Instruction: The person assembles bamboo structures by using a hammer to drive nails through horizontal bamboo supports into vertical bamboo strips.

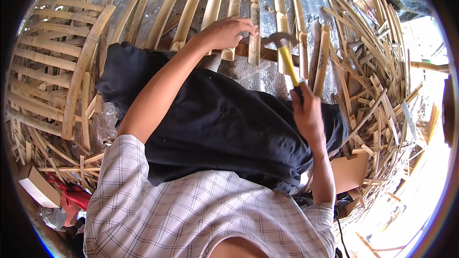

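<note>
My right hand [308, 117] is wrapped round the black grip of a hammer [289, 62] with a yellow shaft. Its dark head hangs just right of a split-bamboo slat [255, 12], apart from my left fingers. At that slat my left hand [229, 33] is closed, thumb and forefinger pinched at its surface; anything between them is too small to make out. Several more bamboo slats [215, 0] run away from me side by side. Beneath their near ends lies a brown crosspiece [272, 55], partly hidden by the slats and my left arm.
A bamboo lattice panel [76, 81] stands at the left. Loose bamboo strips [370, 74] are heaped along the right. Dark cloth [224, 124] covers my legs. A cardboard box [40, 187] and red cloth [75, 196] sit at lower left, and a cardboard piece [348, 169] at lower right.
</note>
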`<state>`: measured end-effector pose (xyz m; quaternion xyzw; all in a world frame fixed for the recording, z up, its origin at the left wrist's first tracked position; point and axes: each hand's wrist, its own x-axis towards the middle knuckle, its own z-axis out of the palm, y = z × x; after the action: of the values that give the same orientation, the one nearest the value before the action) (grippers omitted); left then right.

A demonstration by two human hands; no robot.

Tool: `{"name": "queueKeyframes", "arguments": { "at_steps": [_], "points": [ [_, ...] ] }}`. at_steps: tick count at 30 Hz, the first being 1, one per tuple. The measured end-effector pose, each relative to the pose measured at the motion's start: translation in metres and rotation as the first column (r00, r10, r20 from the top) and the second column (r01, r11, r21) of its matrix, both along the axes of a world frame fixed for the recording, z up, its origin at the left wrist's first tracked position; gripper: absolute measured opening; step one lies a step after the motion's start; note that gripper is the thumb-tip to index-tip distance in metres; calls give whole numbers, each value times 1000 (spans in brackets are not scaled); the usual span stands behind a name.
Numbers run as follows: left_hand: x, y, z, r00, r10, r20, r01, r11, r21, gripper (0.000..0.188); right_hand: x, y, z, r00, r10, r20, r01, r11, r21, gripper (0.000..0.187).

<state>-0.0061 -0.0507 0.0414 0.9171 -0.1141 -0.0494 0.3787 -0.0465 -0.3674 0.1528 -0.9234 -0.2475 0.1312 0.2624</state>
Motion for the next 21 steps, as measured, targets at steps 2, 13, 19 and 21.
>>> {"name": "queueKeyframes", "arguments": {
  "at_steps": [2,13,19,21],
  "points": [
    [3,6,-4,998,-32,45,34,999,-29,40,7,5,14,994,-27,103,12,989,149,14],
    [7,1,-9,996,-66,62,72,994,-87,43,12,-5,2,995,74,72,-64,989,-132,23],
    [5,12,-17,995,-61,75,69,992,-106,44,29,25,65,980,-86,182,57,985,161,15],
    [7,9,-15,995,-63,79,71,991,-110,45,38,18,55,951,-46,304,-21,977,212,16]
  ]
}}
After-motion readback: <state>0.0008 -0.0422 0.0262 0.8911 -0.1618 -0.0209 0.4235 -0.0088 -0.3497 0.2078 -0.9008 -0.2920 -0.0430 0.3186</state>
